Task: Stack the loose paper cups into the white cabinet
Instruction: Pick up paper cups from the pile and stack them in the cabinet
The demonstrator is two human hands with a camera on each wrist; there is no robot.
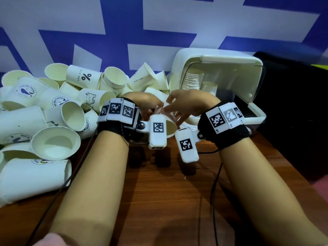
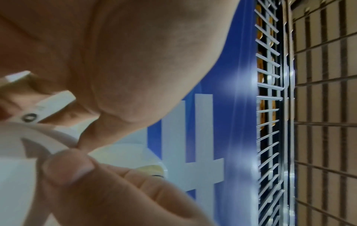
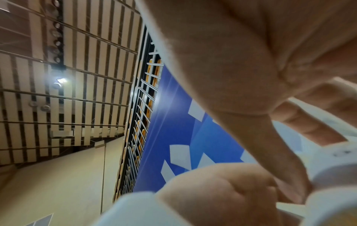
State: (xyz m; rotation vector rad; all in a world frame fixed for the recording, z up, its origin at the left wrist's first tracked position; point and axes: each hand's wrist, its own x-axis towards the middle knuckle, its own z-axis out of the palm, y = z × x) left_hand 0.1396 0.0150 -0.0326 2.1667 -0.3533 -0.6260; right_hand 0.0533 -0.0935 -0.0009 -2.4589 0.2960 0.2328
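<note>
Head view shows my left hand [image 1: 148, 105] and right hand [image 1: 184, 105] meeting on one white paper cup [image 1: 169, 127], its mouth tipped toward me; both hands have fingers curled on it, the left pinching the rim in the left wrist view; whether a second cup sits nested there I cannot tell; just beyond the grip, to its right, the white plastic cabinet [image 1: 218, 55] stands with its clear door [image 1: 255, 89] open and a nested column of cups [image 1: 193, 79] already inside; left of the grip a heap of loose white paper cups [image 1: 53, 107] remains, so I judge most of the work is ahead; everything rests on a brown wooden table [image 1: 168, 192], before a blue-and-white patterned wall [image 1: 124, 23].
</note>
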